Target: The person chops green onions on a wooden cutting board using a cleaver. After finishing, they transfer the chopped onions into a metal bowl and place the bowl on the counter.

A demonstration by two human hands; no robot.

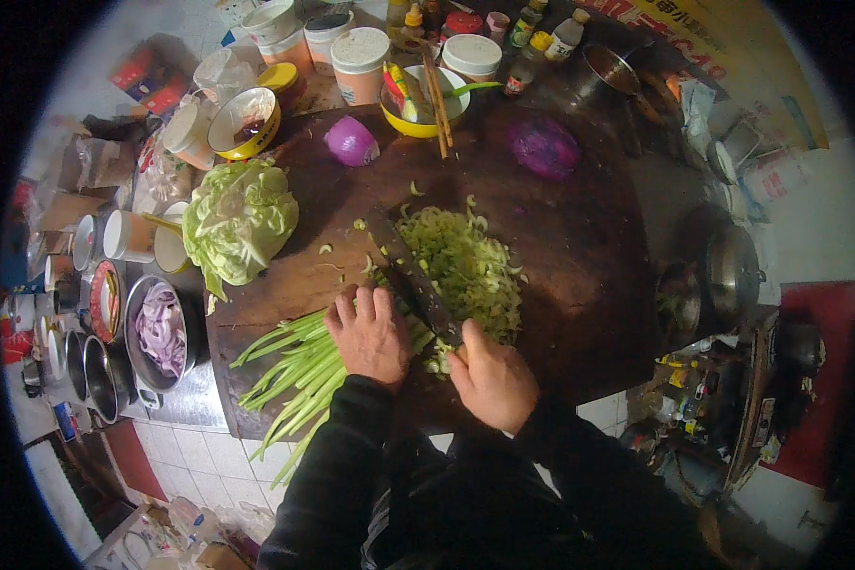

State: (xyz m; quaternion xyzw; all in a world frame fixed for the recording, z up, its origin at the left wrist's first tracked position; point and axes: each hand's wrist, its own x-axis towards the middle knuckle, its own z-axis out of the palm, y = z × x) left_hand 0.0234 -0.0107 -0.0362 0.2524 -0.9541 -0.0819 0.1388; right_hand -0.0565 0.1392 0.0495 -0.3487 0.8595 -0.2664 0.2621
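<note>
A large dark wooden chopping board (584,285) lies before me. My left hand (372,333) presses down on a bundle of long green celery-like stalks (296,367), whose far ends hang over the board's near left edge. In my right hand (495,377) is the handle of a kitchen cleaver (406,267), its dark blade slanting away to the upper left beside my left fingertips. Right of the blade spreads a heap of chopped green stalks (467,263), with small bits scattered around it. Part of the bundle by the blade is hidden by my left hand.
A lettuce head (241,221) sits at the board's left, two purple onions (353,141) (545,147) farther back. A yellow bowl (417,128) with chopsticks stands at the back edge. Sliced onion fills a metal pan (130,320) at left; bottles and tubs line the back.
</note>
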